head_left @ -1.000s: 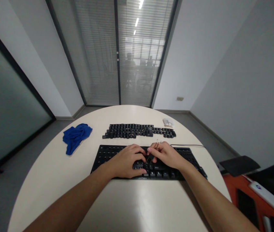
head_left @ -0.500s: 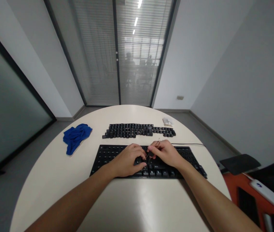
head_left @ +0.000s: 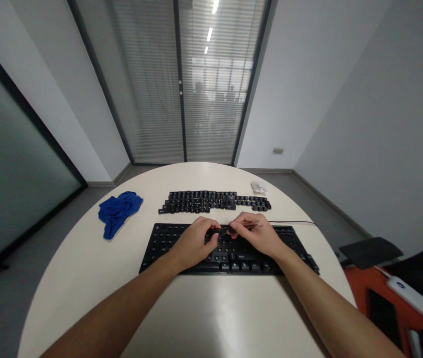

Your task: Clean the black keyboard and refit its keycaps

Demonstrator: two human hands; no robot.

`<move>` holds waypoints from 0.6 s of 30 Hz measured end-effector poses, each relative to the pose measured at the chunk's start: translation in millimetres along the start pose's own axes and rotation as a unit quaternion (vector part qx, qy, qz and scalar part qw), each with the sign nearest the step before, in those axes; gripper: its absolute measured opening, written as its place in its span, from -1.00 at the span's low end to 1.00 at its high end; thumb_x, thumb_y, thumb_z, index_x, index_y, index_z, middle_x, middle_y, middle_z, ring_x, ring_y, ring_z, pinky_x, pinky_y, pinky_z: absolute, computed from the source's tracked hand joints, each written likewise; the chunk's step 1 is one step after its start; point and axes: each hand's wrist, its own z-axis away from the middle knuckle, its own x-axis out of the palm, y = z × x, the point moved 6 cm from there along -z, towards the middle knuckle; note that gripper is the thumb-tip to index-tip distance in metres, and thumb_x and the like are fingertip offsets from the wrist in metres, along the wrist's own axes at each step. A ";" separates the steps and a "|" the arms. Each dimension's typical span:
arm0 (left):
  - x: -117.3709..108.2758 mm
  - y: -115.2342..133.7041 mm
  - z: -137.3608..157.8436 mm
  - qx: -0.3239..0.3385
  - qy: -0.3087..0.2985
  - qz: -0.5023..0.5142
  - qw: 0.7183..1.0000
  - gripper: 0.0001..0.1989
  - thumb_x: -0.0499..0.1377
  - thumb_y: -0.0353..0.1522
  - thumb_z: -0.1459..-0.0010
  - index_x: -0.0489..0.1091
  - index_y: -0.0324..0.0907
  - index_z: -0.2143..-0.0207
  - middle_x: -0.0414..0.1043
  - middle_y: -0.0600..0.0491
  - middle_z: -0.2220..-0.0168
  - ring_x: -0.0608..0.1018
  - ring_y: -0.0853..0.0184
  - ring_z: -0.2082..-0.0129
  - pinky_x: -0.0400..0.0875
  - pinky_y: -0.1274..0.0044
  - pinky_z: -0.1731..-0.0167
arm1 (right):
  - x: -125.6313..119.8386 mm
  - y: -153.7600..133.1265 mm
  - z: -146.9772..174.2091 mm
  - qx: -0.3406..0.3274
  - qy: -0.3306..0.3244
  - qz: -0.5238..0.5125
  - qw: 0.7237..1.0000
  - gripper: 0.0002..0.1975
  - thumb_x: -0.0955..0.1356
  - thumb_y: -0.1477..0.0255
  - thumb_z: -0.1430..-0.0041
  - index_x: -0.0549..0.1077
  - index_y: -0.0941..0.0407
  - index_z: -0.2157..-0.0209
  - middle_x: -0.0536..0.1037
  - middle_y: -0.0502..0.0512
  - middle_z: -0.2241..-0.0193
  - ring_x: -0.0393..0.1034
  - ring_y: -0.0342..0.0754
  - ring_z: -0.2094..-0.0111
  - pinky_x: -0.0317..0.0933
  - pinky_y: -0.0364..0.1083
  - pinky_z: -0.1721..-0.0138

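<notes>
The smooth, cream tabletop [head_left: 181, 318] has a rounded far edge and a glossy streak of light. A long black keyboard [head_left: 229, 252] lies across it, small squares in rows, with larger key tops along the near edge. Beyond it, loose black keycaps [head_left: 196, 201] with pale marks form a stepped block. Left of these sits a crumpled, soft blue cloth [head_left: 120, 211]; at the far right, a small, whitish, crinkled packet [head_left: 259, 187].

The keyboard is directly beneath both hands. The right grip [head_left: 255, 236] pinches a small dark piece [head_left: 230, 229] just above the keys, thumb against fingers. The left grip [head_left: 197, 242] arches over the keyboard's middle, thumb and forefinger parted; anything at its fingertips is too small to tell. Both forearms angle inward from the near edge.
</notes>
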 end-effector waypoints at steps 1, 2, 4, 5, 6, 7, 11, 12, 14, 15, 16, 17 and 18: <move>-0.6 -1.1 -0.8 -0.003 0.008 0.001 1.000 -0.82 0.12 -0.48 -0.20 0.39 -0.19 0.13 0.45 -0.03 0.18 0.48 0.23 0.11 0.41 0.36 0.04 | 0.0 0.5 0.2 -0.001 0.000 -0.002 1.000 -0.68 0.39 0.17 -0.23 0.51 0.17 0.39 0.62 0.09 0.52 0.52 -0.08 0.49 0.38 -0.13 0.40; -0.7 -1.6 -1.4 -0.004 0.010 0.001 1.000 -0.82 0.12 -0.47 -0.22 0.40 -0.19 0.12 0.46 -0.03 0.17 0.48 0.22 0.10 0.40 0.36 0.04 | -0.1 0.6 0.3 -0.003 0.000 -0.002 1.000 -0.68 0.39 0.18 -0.23 0.51 0.17 0.38 0.62 0.10 0.51 0.52 -0.08 0.48 0.38 -0.13 0.39; -0.4 -1.4 -2.2 -0.001 0.004 0.002 1.000 -0.81 0.11 -0.46 -0.25 0.42 -0.18 0.10 0.48 -0.03 0.16 0.48 0.22 0.08 0.39 0.34 0.01 | -0.7 0.0 0.3 -0.009 0.004 0.000 1.000 -0.70 0.40 0.19 -0.22 0.52 0.16 0.36 0.62 0.09 0.51 0.52 -0.08 0.47 0.38 -0.13 0.39; 0.0 -1.1 -2.3 0.001 -0.002 0.005 1.000 -0.81 0.11 -0.45 -0.26 0.42 -0.17 0.09 0.49 -0.02 0.15 0.48 0.22 0.07 0.38 0.33 0.00 | -1.3 -0.5 0.1 -0.010 0.007 0.000 1.000 -0.70 0.40 0.19 -0.22 0.52 0.16 0.37 0.62 0.09 0.51 0.52 -0.08 0.47 0.38 -0.12 0.39; 0.4 -0.7 -2.2 0.003 -0.010 0.011 1.000 -0.81 0.10 -0.44 -0.28 0.43 -0.16 0.08 0.50 -0.02 0.14 0.48 0.22 0.06 0.38 0.33 -0.02 | -2.1 -1.1 -0.3 -0.011 0.012 -0.001 1.000 -0.70 0.40 0.19 -0.22 0.52 0.16 0.38 0.62 0.09 0.52 0.52 -0.08 0.48 0.39 -0.12 0.39; 0.7 -0.5 -2.1 0.006 -0.019 0.018 1.000 -0.81 0.10 -0.42 -0.30 0.43 -0.16 0.08 0.51 -0.01 0.13 0.48 0.22 0.05 0.37 0.33 -0.03 | -2.8 -1.4 -0.8 -0.009 0.016 -0.003 1.000 -0.70 0.40 0.19 -0.21 0.51 0.16 0.40 0.62 0.09 0.52 0.52 -0.08 0.48 0.39 -0.12 0.39; 0.6 -2.7 -1.8 -0.004 -0.044 0.057 0.997 -0.82 0.13 -0.35 -0.30 0.44 -0.15 0.08 0.53 -0.02 0.11 0.51 0.23 0.06 0.38 0.34 -0.02 | -5.3 -0.3 -2.8 0.006 0.018 -0.004 1.000 -0.69 0.41 0.19 -0.20 0.51 0.16 0.44 0.62 0.09 0.54 0.51 -0.08 0.50 0.36 -0.12 0.41; 0.3 -3.6 -1.9 -0.009 -0.048 0.066 0.997 -0.82 0.15 -0.35 -0.28 0.44 -0.15 0.09 0.53 -0.02 0.11 0.52 0.23 0.07 0.39 0.35 0.00 | -6.1 0.4 -3.1 0.010 0.019 -0.006 1.000 -0.69 0.41 0.19 -0.20 0.52 0.16 0.43 0.62 0.09 0.54 0.52 -0.07 0.50 0.36 -0.12 0.42; 0.3 -4.4 -2.4 -0.020 -0.060 0.078 0.995 -0.84 0.16 -0.33 -0.27 0.46 -0.15 0.14 0.54 -0.01 0.14 0.53 0.24 0.12 0.40 0.37 0.04 | -8.1 1.4 -3.3 0.014 0.023 -0.012 1.000 -0.69 0.42 0.18 -0.18 0.54 0.16 0.42 0.63 0.10 0.54 0.52 -0.06 0.50 0.35 -0.12 0.45; 0.5 -4.2 -2.7 -0.025 -0.067 0.081 0.994 -0.85 0.15 -0.32 -0.27 0.47 -0.15 0.17 0.55 0.00 0.17 0.54 0.24 0.14 0.41 0.38 0.07 | -9.2 1.6 -3.3 0.014 0.027 -0.015 0.999 -0.69 0.43 0.17 -0.17 0.55 0.16 0.42 0.63 0.11 0.54 0.52 -0.06 0.50 0.35 -0.12 0.46; 0.6 -3.8 -2.9 -0.030 -0.073 0.082 0.994 -0.85 0.14 -0.31 -0.28 0.48 -0.15 0.19 0.55 0.01 0.20 0.54 0.25 0.17 0.41 0.39 0.10 | -10.3 1.3 -3.3 0.012 0.031 -0.018 0.999 -0.68 0.43 0.17 -0.15 0.56 0.16 0.42 0.63 0.11 0.54 0.52 -0.05 0.50 0.35 -0.12 0.46; 0.4 -3.2 -3.1 -0.035 -0.074 0.081 0.993 -0.84 0.14 -0.31 -0.28 0.49 -0.15 0.21 0.55 0.02 0.23 0.54 0.25 0.19 0.41 0.41 0.12 | -11.2 0.9 -3.2 0.010 0.035 -0.019 0.999 -0.69 0.44 0.17 -0.14 0.57 0.16 0.43 0.63 0.11 0.54 0.52 -0.05 0.50 0.36 -0.12 0.47; 0.2 -2.4 -3.3 -0.038 -0.074 0.077 0.994 -0.84 0.14 -0.31 -0.28 0.49 -0.15 0.22 0.55 0.03 0.24 0.54 0.26 0.21 0.40 0.41 0.15 | -11.5 0.4 -3.2 0.008 0.036 -0.019 0.999 -0.69 0.45 0.17 -0.12 0.58 0.16 0.44 0.63 0.12 0.53 0.52 -0.04 0.50 0.36 -0.11 0.47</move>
